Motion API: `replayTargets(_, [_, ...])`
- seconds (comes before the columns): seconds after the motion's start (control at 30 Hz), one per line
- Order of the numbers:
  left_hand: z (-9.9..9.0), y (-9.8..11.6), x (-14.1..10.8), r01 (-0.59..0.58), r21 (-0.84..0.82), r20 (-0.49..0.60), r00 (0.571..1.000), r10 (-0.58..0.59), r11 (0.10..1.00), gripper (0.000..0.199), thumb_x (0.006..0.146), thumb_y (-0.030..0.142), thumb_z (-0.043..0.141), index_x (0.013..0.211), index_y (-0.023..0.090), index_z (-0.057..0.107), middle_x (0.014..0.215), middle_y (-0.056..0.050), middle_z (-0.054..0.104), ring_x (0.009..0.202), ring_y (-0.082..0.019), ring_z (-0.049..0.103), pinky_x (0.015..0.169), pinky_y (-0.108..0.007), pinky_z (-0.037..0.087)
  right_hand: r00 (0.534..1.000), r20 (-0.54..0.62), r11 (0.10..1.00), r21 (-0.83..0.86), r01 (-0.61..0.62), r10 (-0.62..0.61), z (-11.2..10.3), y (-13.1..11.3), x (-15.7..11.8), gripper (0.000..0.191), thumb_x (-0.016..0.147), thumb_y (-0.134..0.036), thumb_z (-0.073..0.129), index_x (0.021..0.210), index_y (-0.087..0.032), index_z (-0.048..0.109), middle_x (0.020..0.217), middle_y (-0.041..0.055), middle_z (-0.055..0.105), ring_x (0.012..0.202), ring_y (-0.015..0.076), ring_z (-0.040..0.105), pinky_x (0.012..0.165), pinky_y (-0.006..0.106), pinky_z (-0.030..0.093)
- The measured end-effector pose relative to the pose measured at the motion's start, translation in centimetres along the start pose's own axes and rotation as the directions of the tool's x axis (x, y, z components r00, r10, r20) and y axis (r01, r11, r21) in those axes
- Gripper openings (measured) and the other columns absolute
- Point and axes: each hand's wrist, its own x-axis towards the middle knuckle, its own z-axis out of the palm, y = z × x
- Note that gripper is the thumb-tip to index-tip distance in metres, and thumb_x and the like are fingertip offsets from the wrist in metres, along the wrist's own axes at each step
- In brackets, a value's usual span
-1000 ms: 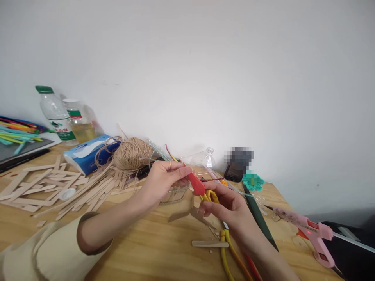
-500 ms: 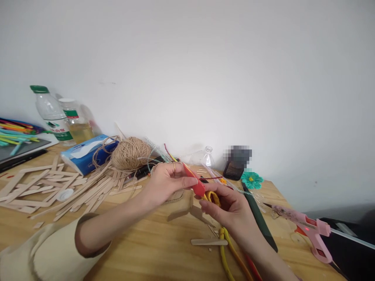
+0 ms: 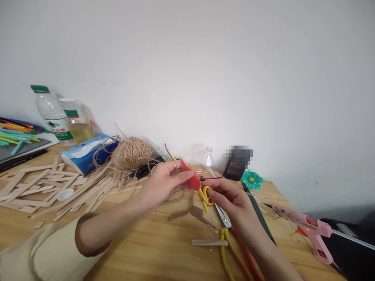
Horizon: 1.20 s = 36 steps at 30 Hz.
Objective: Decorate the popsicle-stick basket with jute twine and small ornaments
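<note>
My left hand (image 3: 168, 177) pinches a flat, pointed red piece (image 3: 191, 180) between thumb and fingers; its material is hard to tell. Just below the red piece hangs a curled yellow strip (image 3: 207, 196), with the fingertips of my right hand (image 3: 231, 197) closed on its loop. The yellow strip appears to touch the red piece. Beneath my right hand lie scissors (image 3: 224, 217) with yellow and red handles, partly covered by that hand. Dark red and yellow thin stems stick out behind my fingers.
A pink glue gun (image 3: 307, 226) with a lit red light lies at the right. A teal flower (image 3: 252, 179) and a phone (image 3: 234, 166) are at the back. Twine (image 3: 131, 154), a tissue pack (image 3: 90, 154), wooden sticks (image 3: 43, 187) and a bottle (image 3: 54, 117) occupy the left.
The red piece has shifted slightly left in my left hand. My right hand has turned and lowered a little, uncovering more of the yellow loop and the scissors.
</note>
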Motion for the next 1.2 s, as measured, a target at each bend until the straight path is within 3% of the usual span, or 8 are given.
replayTargets(0.13, [0.5, -0.2, 0.1, 0.024, -0.015, 0.022, 0.999, -0.024, 1.0, 0.023, 0.07, 0.025, 0.072, 0.09, 0.016, 0.065, 0.085, -0.003, 0.069, 0.075, -0.014, 0.063, 0.068, -0.026, 0.048, 0.995, -0.097, 1.0, 0.016, 0.025, -0.024, 0.4, 0.0, 0.1, 0.019, 0.071, -0.035, 0.069, 0.082, -0.019, 0.068, 0.073, -0.0005, 0.065, 0.063, 0.0113, 0.055, 0.057, 0.021, 0.046])
replayTargets(0.23, [0.8, -0.5, 0.2, 0.067, 0.072, 0.04, 0.997, -0.07, 0.995, 0.031, 0.059, 0.019, 0.077, 0.087, 0.015, 0.065, 0.087, -0.003, 0.067, 0.077, -0.015, 0.061, 0.073, -0.03, 0.047, 0.988, -0.153, 0.998, 0.055, 0.019, -0.01, 0.7, 0.0, 0.1, 0.017, 0.068, -0.032, 0.068, 0.078, -0.019, 0.064, 0.069, -0.0016, 0.064, 0.059, 0.0106, 0.055, 0.054, 0.021, 0.048])
replayTargets(0.47, [1.0, -1.1, 0.1, 0.039, 0.091, 0.169, 0.984, -0.054, 0.995, 0.028, 0.065, 0.018, 0.072, 0.092, 0.015, 0.066, 0.091, -0.004, 0.069, 0.084, -0.017, 0.062, 0.081, -0.033, 0.046, 0.994, -0.096, 0.998, 0.048, -0.048, 0.053, 1.2, 0.5, 0.1, 0.01, 0.068, -0.02, 0.062, 0.078, -0.019, 0.059, 0.06, -0.0061, 0.06, 0.051, 0.0071, 0.052, 0.049, 0.017, 0.046])
replayTargets(0.57, [0.9, -1.1, 0.0, 0.066, 0.084, 0.144, 0.987, -0.078, 0.994, 0.024, 0.068, 0.019, 0.071, 0.09, 0.014, 0.067, 0.091, -0.005, 0.07, 0.087, -0.018, 0.063, 0.083, -0.032, 0.046, 0.996, -0.065, 0.997, 0.051, -0.052, 0.056, 1.1, 0.8, -0.1, 0.009, 0.072, -0.023, 0.063, 0.08, -0.02, 0.06, 0.065, -0.0051, 0.061, 0.055, 0.0076, 0.053, 0.052, 0.018, 0.047])
replayTargets(0.73, [0.6, -1.0, -0.1, 0.076, 0.045, 0.09, 0.993, -0.08, 0.996, 0.019, 0.07, 0.02, 0.071, 0.087, 0.014, 0.068, 0.09, -0.004, 0.07, 0.085, -0.016, 0.063, 0.08, -0.028, 0.047, 0.998, -0.056, 0.995, 0.1, 0.012, -0.006, 0.6, 0.8, 0.0, 0.018, 0.075, -0.029, 0.064, 0.09, -0.021, 0.069, 0.09, 0.0015, 0.066, 0.075, 0.0124, 0.058, 0.06, 0.02, 0.051])
replayTargets(1.03, [0.8, -0.7, -0.1, 0.046, 0.057, 0.08, 0.996, -0.05, 0.997, 0.025, 0.067, 0.017, 0.073, 0.091, 0.015, 0.066, 0.09, -0.003, 0.071, 0.085, -0.016, 0.064, 0.08, -0.028, 0.047, 0.986, -0.153, 0.993, 0.082, 0.082, -0.069, 1.1, 0.0, -0.1, 0.019, 0.07, -0.035, 0.074, 0.084, -0.022, 0.07, 0.075, -0.0008, 0.067, 0.055, 0.0091, 0.056, 0.053, 0.021, 0.049])
replayTargets(1.2, [0.7, -0.7, 0.1, 0.055, 0.082, 0.041, 0.997, -0.059, 0.995, 0.016, 0.069, 0.018, 0.07, 0.084, 0.014, 0.068, 0.086, -0.004, 0.071, 0.08, -0.016, 0.064, 0.074, -0.028, 0.048, 0.977, -0.135, 0.984, -0.089, 0.153, -0.164, 1.0, 0.3, -0.2, 0.019, 0.071, -0.031, 0.071, 0.089, -0.022, 0.071, 0.079, 0.0012, 0.064, 0.072, 0.0145, 0.06, 0.059, 0.023, 0.048])
